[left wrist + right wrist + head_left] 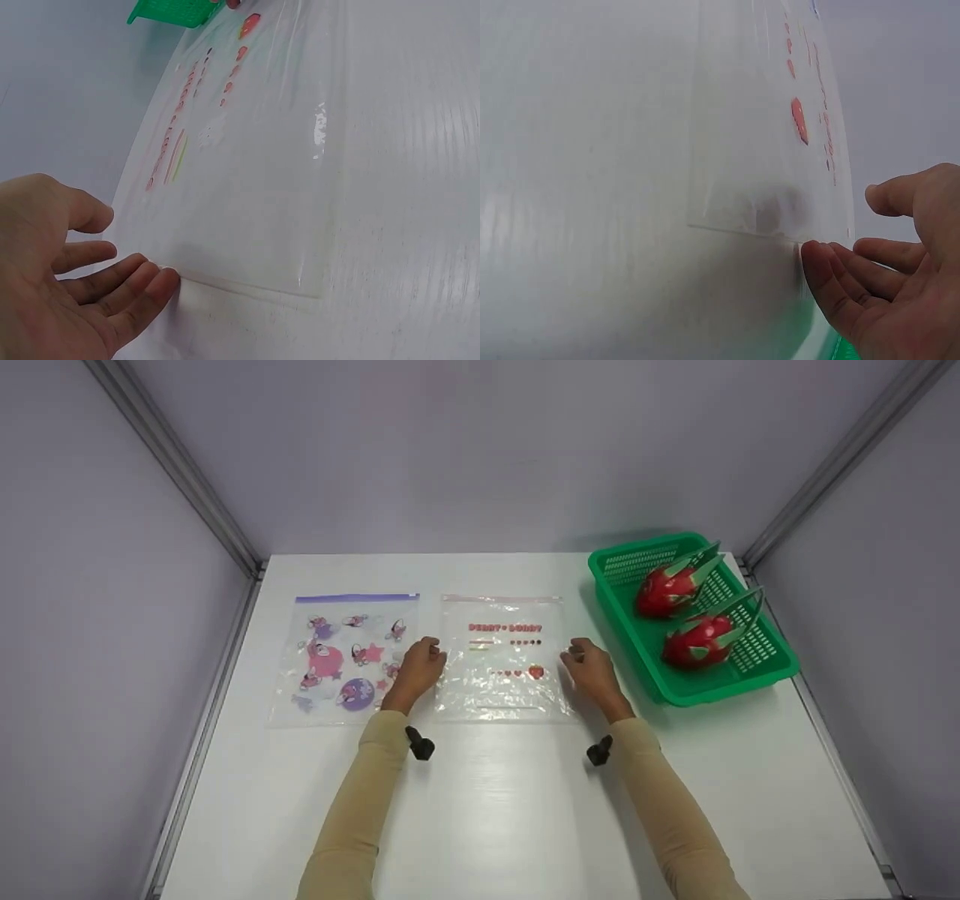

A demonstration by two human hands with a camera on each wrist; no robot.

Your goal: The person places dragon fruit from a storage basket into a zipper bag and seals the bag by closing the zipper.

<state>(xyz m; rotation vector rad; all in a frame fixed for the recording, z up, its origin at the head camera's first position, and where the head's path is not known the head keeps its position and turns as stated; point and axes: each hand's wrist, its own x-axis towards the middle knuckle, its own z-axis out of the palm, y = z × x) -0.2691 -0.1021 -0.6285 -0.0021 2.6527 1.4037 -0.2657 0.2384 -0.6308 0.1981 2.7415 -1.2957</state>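
A clear zip bag [502, 690] with a pink top strip and red lettering lies flat on the white table between the two hands. At its left edge is my left hand [421, 666], thumb and fingers apart; in the left wrist view the fingertips [166, 281] are right at the bag's edge. My right hand [594, 673] is at the opposite edge, its fingers loosely bent with the thumb held away. The right wrist view shows its fingertips [814, 255] close against that edge. Neither hand grips anything.
Left of it lies a second clear zip bag [289, 690] with a purple strip and pink and purple prints, partly under the left hand in the head view. A green basket [637, 649] at the right holds two red dragon fruits [667, 591]. Grey walls enclose the table.
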